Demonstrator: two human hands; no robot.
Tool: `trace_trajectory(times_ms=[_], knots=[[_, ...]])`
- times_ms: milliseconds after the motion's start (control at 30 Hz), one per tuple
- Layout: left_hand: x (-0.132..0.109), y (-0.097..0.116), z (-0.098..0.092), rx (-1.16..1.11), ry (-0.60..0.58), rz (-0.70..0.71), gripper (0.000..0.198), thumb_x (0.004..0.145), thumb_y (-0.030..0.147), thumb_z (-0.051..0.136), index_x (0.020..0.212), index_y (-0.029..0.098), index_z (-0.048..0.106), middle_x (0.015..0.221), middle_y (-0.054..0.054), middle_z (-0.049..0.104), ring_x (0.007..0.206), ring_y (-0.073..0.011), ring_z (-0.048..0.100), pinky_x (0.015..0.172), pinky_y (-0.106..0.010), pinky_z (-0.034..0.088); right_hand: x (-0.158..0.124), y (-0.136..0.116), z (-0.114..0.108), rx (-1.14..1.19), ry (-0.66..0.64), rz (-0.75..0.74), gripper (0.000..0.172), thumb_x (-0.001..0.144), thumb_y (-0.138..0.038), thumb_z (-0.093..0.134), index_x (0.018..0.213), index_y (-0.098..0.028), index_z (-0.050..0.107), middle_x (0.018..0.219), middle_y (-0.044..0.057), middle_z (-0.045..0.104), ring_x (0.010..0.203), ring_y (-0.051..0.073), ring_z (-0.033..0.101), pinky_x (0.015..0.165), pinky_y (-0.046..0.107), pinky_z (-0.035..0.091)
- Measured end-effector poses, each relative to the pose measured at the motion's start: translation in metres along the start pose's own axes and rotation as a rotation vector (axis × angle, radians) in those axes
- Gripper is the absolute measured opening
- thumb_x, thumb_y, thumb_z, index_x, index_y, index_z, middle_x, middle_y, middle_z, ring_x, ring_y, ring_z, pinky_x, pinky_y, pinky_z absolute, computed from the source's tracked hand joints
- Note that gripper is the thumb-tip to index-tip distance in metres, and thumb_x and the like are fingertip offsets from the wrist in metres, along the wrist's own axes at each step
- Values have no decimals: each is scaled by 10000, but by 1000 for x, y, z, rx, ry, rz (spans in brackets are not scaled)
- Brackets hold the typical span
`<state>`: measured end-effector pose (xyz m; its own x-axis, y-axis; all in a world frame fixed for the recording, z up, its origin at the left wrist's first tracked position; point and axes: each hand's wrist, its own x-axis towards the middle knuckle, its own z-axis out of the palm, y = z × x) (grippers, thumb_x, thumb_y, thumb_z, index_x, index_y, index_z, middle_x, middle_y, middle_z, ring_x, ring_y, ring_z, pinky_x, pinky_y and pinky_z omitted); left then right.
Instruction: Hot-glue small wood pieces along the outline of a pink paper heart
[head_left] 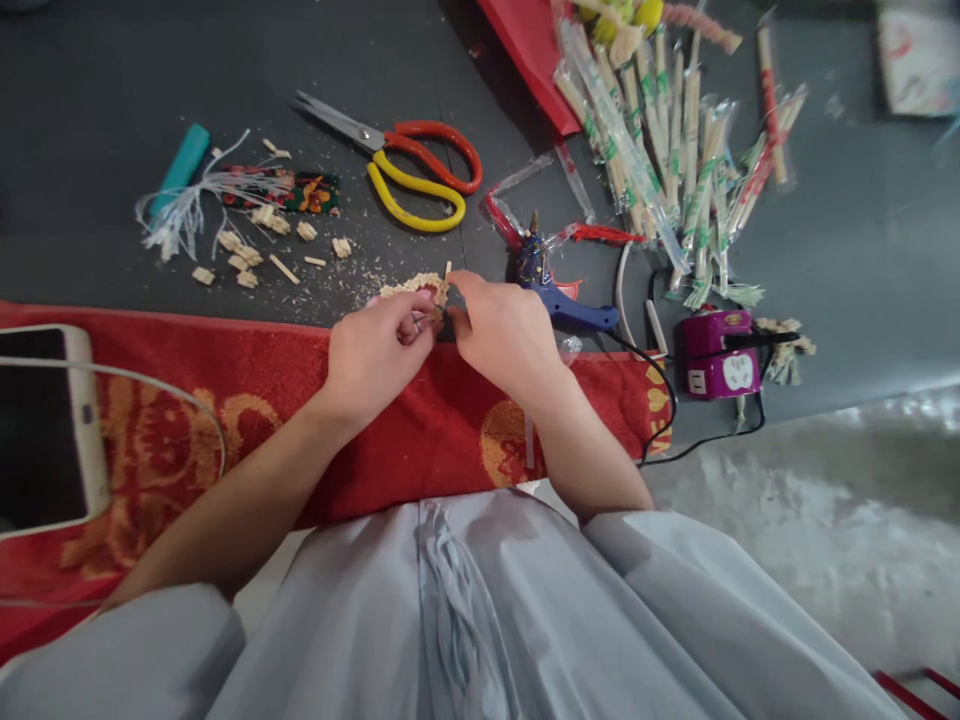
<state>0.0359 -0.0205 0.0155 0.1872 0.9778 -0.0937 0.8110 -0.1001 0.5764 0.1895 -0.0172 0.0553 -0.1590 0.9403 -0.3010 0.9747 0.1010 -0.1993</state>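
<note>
My left hand point(379, 350) is closed, its thumb and fingers pinched on a small piece covered with beige wooden bits point(411, 287). Facing it, my right hand point(506, 325) is closed too, with a short thin wooden stick point(448, 270) rising at its fingertips. The two hands meet at the far edge of a red towel point(427, 430), and their fingers partly cover the piece. Just beyond them lie scissors point(375, 140) with one red and one yellow handle. A blue hot glue gun point(574, 305) rests right of my right hand.
Cut wooden bits point(240, 250) and crumbs lie at left, near a teal tube point(182, 165) and a patterned strip point(311, 192). Plastic-wrapped sticks point(675, 150) are heaped at the back right. A purple box point(718, 355) has black cables. A white-framed tablet point(45, 430) lies on the towel.
</note>
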Motion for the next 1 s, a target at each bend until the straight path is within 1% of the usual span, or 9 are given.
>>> trace_trajectory(times_ms=[100,167,300,467,667,767,1000], knots=[[3,0,1,70,-25,-14,260,843,269,594,1050,265,751,719,22,716,647,-165,633,638,-268,448,1,-2,2,-16,-22,-6,472,954,-160,407,1394,-109,569,1121,171,766,976,309,733,760,345,491],[4,1,1,109,-50,-34,245,847,278,603,1047,257,742,734,12,715,670,-179,643,637,-275,436,3,-2,3,-22,-30,-8,472,957,-165,407,1399,-104,563,1114,172,767,977,311,736,756,345,498],[4,5,0,151,-90,-55,230,873,282,599,1070,242,710,777,-6,716,746,-204,675,668,-286,446,3,-1,3,-21,-37,-3,476,961,-163,398,1408,-112,552,1121,169,767,989,306,738,766,339,502],[2,6,1,203,-87,-43,201,894,284,589,1054,235,698,825,-21,737,767,-217,690,668,-299,450,3,0,1,-27,-45,6,478,957,-174,405,1411,-127,548,1104,174,767,979,318,738,761,347,502],[1,5,2,131,-58,-35,241,880,317,628,1104,242,676,783,7,722,768,-199,686,686,-285,469,3,1,2,-26,-44,3,495,953,-194,415,1431,-137,533,1068,162,772,957,312,737,748,338,495],[1,5,2,111,-71,-53,222,869,314,645,1077,241,671,777,16,712,764,-192,681,682,-285,461,3,1,3,-23,-46,2,502,953,-191,412,1438,-136,527,1064,160,772,952,308,736,745,335,495],[1,6,2,123,-78,-40,197,899,315,591,1051,227,679,782,-2,716,788,-206,689,670,-303,451,4,1,1,-1,-54,11,503,949,-185,409,1439,-137,514,1072,154,767,944,291,730,764,335,497]])
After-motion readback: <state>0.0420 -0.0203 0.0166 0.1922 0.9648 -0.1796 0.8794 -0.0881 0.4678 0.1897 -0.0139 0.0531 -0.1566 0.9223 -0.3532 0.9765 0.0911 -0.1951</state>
